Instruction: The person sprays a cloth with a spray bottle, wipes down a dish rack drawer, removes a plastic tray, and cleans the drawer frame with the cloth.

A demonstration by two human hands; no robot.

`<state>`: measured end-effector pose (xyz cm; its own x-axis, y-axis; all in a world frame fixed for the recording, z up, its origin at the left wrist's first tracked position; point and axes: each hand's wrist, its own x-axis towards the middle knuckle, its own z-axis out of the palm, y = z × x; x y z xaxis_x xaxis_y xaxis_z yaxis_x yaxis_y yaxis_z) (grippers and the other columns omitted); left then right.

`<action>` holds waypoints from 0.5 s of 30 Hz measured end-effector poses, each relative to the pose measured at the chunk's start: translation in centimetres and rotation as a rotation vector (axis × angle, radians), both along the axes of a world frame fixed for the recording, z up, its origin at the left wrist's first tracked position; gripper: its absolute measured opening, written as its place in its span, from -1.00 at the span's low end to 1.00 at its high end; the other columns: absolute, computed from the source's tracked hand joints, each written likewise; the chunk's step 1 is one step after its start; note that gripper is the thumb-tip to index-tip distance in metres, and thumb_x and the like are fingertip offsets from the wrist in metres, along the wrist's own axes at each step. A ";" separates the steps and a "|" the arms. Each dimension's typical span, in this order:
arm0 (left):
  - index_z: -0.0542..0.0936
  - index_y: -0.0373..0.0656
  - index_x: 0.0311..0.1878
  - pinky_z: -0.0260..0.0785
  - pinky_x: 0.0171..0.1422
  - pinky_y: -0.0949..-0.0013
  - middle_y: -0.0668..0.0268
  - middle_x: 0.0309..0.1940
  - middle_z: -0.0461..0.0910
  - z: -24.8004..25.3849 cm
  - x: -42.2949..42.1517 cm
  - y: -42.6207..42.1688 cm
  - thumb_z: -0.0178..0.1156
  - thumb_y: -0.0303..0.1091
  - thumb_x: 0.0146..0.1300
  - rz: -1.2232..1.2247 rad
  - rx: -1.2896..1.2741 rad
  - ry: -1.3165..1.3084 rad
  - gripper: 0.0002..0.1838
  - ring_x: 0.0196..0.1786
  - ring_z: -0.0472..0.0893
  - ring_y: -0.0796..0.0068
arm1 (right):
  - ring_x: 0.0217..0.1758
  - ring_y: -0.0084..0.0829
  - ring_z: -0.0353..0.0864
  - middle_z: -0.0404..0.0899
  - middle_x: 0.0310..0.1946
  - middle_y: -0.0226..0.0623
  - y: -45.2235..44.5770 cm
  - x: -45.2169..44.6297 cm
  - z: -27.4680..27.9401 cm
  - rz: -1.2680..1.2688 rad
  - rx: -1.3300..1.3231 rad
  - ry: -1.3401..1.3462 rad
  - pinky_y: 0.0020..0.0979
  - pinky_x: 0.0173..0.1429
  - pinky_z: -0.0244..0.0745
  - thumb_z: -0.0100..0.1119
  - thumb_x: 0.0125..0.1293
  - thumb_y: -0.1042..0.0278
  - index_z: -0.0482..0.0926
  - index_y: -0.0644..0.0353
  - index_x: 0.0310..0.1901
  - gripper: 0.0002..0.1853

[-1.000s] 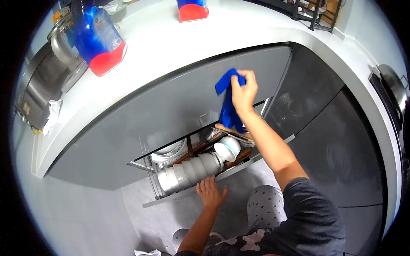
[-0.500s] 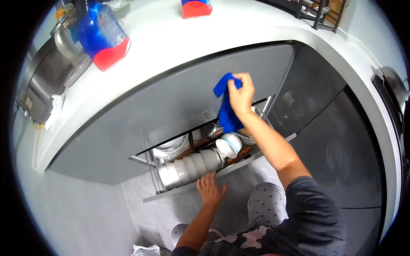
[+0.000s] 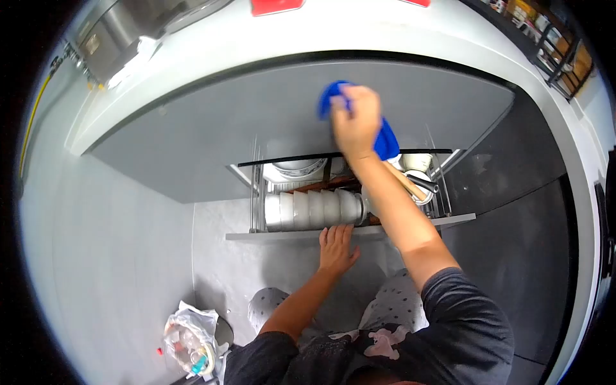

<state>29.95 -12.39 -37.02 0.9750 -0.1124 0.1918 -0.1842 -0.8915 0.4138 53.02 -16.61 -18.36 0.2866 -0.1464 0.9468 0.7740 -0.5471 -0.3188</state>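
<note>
My right hand (image 3: pixel 357 122) grips a blue cloth (image 3: pixel 387 140) against or just in front of the grey cabinet panel (image 3: pixel 256 109); whether it touches cannot be told. Part of the cloth hangs below the fingers. Lower down, my left hand (image 3: pixel 337 249) rests with spread fingers at the front edge of the pulled-out drawer (image 3: pixel 289 236), holding nothing. Inside the drawer lies a row of nested bowls (image 3: pixel 309 210) on its side. Plates (image 3: pixel 298 168) are behind them, and a wooden handle (image 3: pixel 408 181) lies at the right, partly behind my right forearm.
A white counter (image 3: pixel 359 32) curves above the cabinet. On it are a metal pot (image 3: pixel 122 38) at the left and a black rack (image 3: pixel 564 61) at the right. A lined bin with rubbish (image 3: pixel 192 343) is on the floor, lower left.
The view has swung left and down, showing more of the bin. My right hand has shifted on the panel with the cloth, blurred by motion. My left hand stays at the drawer edge.
</note>
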 end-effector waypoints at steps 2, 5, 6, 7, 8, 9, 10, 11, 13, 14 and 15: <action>0.27 -0.12 0.25 -0.13 0.42 -0.06 0.15 0.13 0.33 0.0 0.4 0.0 0.33 -0.18 0.00 0.001 -0.003 0.011 -0.27 0.27 0.24 0.14 | -0.10 -0.20 0.53 0.54 -0.20 -0.21 2.4 -0.9 -1.9 0.183 -0.416 -0.044 -0.24 0.02 0.45 0.16 0.06 0.50 0.53 0.13 -0.03 -0.64; 0.28 -0.11 0.26 -0.06 0.40 -0.06 0.14 0.12 0.35 -1.9 0.4 0.5 0.26 -0.19 0.04 -0.035 -0.001 -0.159 -0.31 0.24 0.28 0.14 | -0.04 -0.21 0.53 0.52 -0.11 -0.22 -1.6 0.2 -1.5 0.181 -0.855 -0.169 -0.26 0.01 0.48 0.06 0.11 0.52 0.49 0.06 0.10 -0.55; 0.29 -0.11 0.25 -0.04 0.39 -0.07 0.14 0.12 0.36 -3.4 0.4 0.5 0.24 -0.19 0.04 -0.034 -0.011 -0.214 -0.33 0.23 0.30 0.14 | -0.05 -0.19 0.54 0.51 -0.10 -0.19 -3.2 0.7 -1.3 0.183 -0.845 -0.139 -0.26 0.01 0.49 0.08 0.08 0.56 0.49 0.05 0.10 -0.53; 0.32 -0.11 0.23 -0.01 0.37 -0.07 0.15 0.11 0.38 -3.4 0.6 0.6 0.24 -0.18 0.03 -0.035 -0.002 -0.209 -0.34 0.22 0.32 0.15 | -0.06 -0.16 0.54 0.51 -0.10 -0.16 -4.5 0.9 -1.3 0.186 -0.836 -0.112 -0.27 0.00 0.49 0.10 0.05 0.59 0.50 0.04 0.10 -0.50; 0.33 -0.11 0.22 0.00 0.36 -0.07 0.16 0.10 0.38 -3.5 1.2 0.9 0.25 -0.19 0.01 -0.043 -0.046 -0.194 -0.34 0.22 0.32 0.17 | -0.09 -0.21 0.56 0.53 -0.13 -0.18 -5.5 0.6 -1.9 0.065 -0.755 -0.083 -0.29 -0.01 0.50 0.10 0.03 0.65 0.50 0.06 0.10 -0.47; 0.34 -0.11 0.22 0.00 0.36 -0.07 0.17 0.11 0.38 -3.3 1.5 0.9 0.24 -0.19 0.01 -0.035 -0.087 -0.213 -0.35 0.22 0.32 0.19 | -0.11 -0.25 0.58 0.55 -0.15 -0.19 -6.4 0.1 -2.3 -0.058 -0.681 -0.058 -0.31 -0.03 0.51 0.10 0.00 0.71 0.50 0.09 0.10 -0.45; 0.33 -0.13 0.23 0.00 0.36 -0.06 0.18 0.11 0.38 -2.8 1.6 0.9 0.24 -0.20 0.01 -0.025 -0.056 -0.174 -0.33 0.22 0.32 0.20 | -0.11 -0.25 0.58 0.55 -0.15 -0.19 -7.4 -0.9 -2.4 -0.049 -0.698 -0.022 -0.31 -0.03 0.51 0.10 0.00 0.71 0.50 0.09 0.10 -0.45; 0.32 -0.14 0.25 -0.02 0.39 -0.04 0.18 0.12 0.37 -2.6 1.5 0.9 0.23 -0.22 0.02 -0.022 -0.082 -0.193 -0.33 0.24 0.30 0.21 | -0.10 -0.31 0.57 0.55 -0.13 -0.21 -8.7 -2.3 -2.3 0.043 -0.472 0.107 -0.38 0.00 0.49 0.06 0.07 0.72 0.50 0.15 0.08 -0.52; 0.32 -0.17 0.25 -0.03 0.40 -0.02 0.16 0.17 0.35 -1.9 1.3 1.2 0.23 -0.24 0.02 -0.054 -0.109 -0.167 -0.33 0.26 0.29 0.20 | -0.07 -0.43 0.57 0.56 -0.08 -0.24 -10.8 -4.8 -1.0 0.204 -0.003 0.327 -0.50 0.08 0.45 -0.01 0.22 0.75 0.51 0.26 0.04 -0.64; 0.32 -0.17 0.25 -0.03 0.40 -0.02 0.16 0.17 0.35 -1.1 0.9 1.4 0.23 -0.24 0.02 -0.065 -0.121 -0.158 -0.33 0.26 0.29 0.20 | -0.06 -0.44 0.56 0.54 -0.06 -0.24 -11.8 -7.0 -0.3 0.207 0.052 0.306 -0.44 0.04 0.51 -0.01 0.20 0.74 0.49 0.23 0.06 -0.61; 0.33 -0.19 0.25 -0.01 0.39 -0.02 0.15 0.20 0.33 0.0 0.9 1.9 0.23 -0.25 0.02 -0.084 -0.174 -0.151 -0.34 0.28 0.28 0.17 | -0.05 -0.45 0.54 0.51 -0.04 -0.23 -12.7 -9.3 0.6 0.208 0.102 0.285 -0.39 0.00 0.56 -0.01 0.18 0.73 0.46 0.19 0.08 -0.58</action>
<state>30.83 -10.54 -36.98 0.9223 -0.1444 0.3585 -0.3264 -0.7879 0.5222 43.69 -29.33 -17.79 0.5706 -0.1465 0.8081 0.7373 -0.3418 -0.5826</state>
